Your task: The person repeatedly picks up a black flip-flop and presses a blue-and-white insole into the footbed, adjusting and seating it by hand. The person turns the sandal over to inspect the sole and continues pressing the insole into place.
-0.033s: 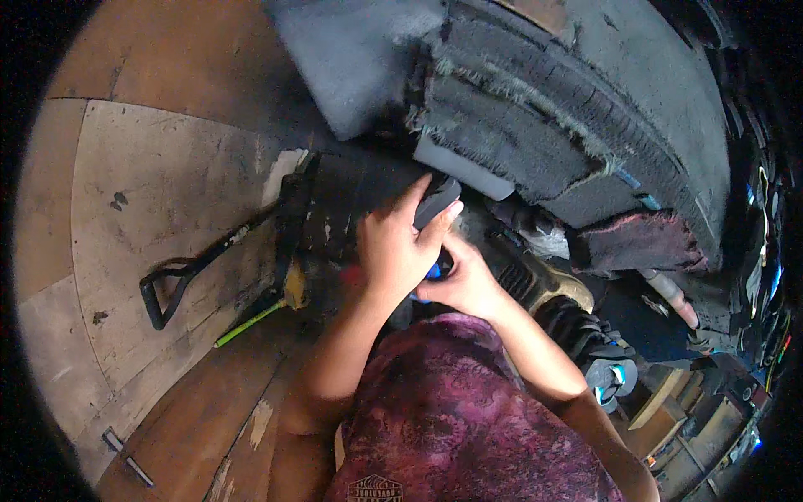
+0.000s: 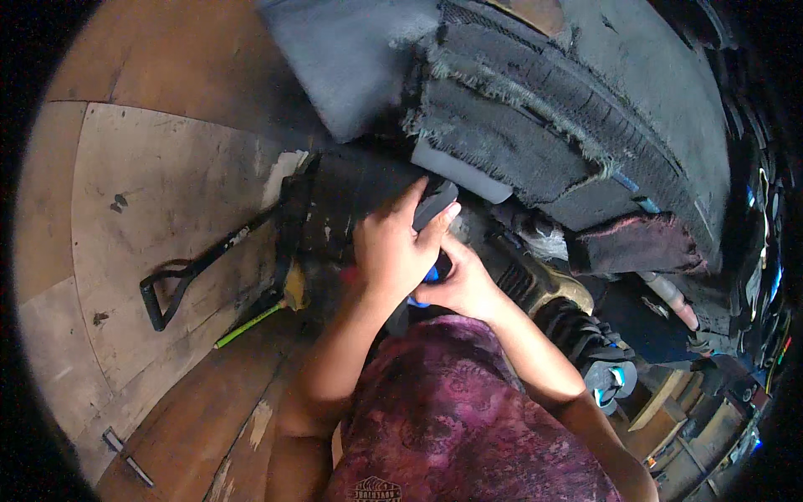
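Observation:
Both hands are close together in front of my body, over a dark worn surface. My left hand (image 2: 393, 243) wraps round a dark grey flip-flop (image 2: 437, 201), whose rounded end sticks out between the thumb and fingers. My right hand (image 2: 464, 280) grips it lower down, nearer to my body. Bits of blue, seemingly its strap, show between the hands. Most of the flip-flop and several fingertips are hidden.
Dark frayed fabric (image 2: 510, 125) and a grey sheet (image 2: 360, 67) lie ahead. A black D-shaped handle (image 2: 159, 293) and a green stick (image 2: 248, 325) are at left. More flip-flops (image 2: 609, 381) lie at right, near wooden pieces (image 2: 661, 402).

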### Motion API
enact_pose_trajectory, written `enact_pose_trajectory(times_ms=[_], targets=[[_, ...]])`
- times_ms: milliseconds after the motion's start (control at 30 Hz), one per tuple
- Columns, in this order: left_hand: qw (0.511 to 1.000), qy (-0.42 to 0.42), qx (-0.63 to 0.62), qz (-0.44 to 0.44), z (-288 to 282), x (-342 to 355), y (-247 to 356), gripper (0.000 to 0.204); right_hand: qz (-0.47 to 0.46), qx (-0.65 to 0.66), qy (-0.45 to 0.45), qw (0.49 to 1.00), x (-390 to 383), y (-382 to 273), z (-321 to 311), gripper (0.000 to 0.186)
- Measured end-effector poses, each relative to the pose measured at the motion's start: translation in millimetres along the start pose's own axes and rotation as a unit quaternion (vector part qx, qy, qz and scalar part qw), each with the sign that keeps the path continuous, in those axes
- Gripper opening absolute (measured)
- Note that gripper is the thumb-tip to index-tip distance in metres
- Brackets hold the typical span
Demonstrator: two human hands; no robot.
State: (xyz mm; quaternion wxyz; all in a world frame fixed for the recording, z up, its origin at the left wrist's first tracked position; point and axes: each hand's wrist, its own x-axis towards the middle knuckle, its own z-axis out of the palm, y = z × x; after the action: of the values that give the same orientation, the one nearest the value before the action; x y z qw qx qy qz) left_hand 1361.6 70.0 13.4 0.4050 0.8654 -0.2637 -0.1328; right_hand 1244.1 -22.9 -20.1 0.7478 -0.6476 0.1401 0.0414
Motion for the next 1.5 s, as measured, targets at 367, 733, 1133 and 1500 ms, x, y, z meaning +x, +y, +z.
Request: enact_pose_trajectory(times_ms=[367,733,1133,1500], targets=[[0.994,-0.048,-0.039,-0.087,32,16,-8,0.058,0.041,-0.056,0.006,0.998,13,7,-34,0.083],[0.919,0.046,-0.39,-0.048,44,-12,-18,0.045,-0.035,-0.317,-0.02,0.947,2,-11,-39,0.1],[0.993,-0.049,0.079,-0.078,1,14,5,0.046,0.042,0.134,-0.031,0.99,6,-13,-6,0.089],[0.821,-0.074,-0.546,-0.151,55,-10,-27,0.046,-0.056,-0.441,0.092,0.891,-10,-5,-29,0.1]])
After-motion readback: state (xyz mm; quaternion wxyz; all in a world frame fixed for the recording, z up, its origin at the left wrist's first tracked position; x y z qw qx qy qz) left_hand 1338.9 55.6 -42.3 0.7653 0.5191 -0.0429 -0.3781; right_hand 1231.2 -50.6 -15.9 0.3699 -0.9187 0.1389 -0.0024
